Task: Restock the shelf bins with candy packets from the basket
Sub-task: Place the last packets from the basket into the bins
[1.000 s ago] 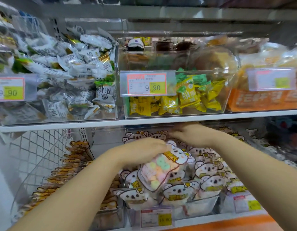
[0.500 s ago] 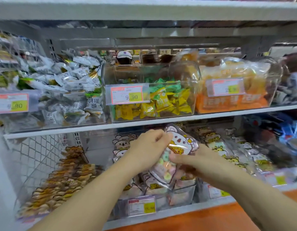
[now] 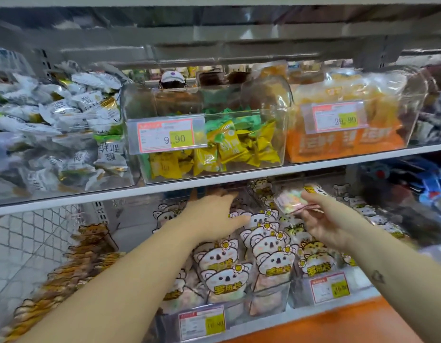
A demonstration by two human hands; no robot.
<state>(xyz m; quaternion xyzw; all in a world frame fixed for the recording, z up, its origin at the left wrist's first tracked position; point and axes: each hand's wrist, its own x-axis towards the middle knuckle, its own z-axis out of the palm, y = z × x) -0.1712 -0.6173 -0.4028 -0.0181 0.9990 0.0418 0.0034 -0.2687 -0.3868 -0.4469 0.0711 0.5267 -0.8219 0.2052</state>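
A candy packet [image 3: 295, 201] is held up in the right hand [image 3: 323, 225], just under the white shelf board [image 3: 165, 191]. It is pinched between the thumb and the bent fingers. Small pink, green and yellow sweets can be seen through its clear side. The packet is tilted and is kept above the bear packets [image 3: 269, 246], which are stood in rows in the clear bin [image 3: 269, 297] on the lower shelf.

The left hand [image 3: 212, 214] is stretched out flat over the back of the same bin, palm down. Its fingers are straight and nothing is held in it. Its thumb is right by the top of a bear packet.

On the upper shelf a clear box [image 3: 271, 102] of yellow and green sweets is seen. White packets [image 3: 66, 125] are piled to its left and orange bags [image 3: 348, 142] to its right. Brown packets [image 3: 76, 258] are stacked beside a wire wall [image 3: 29, 246].
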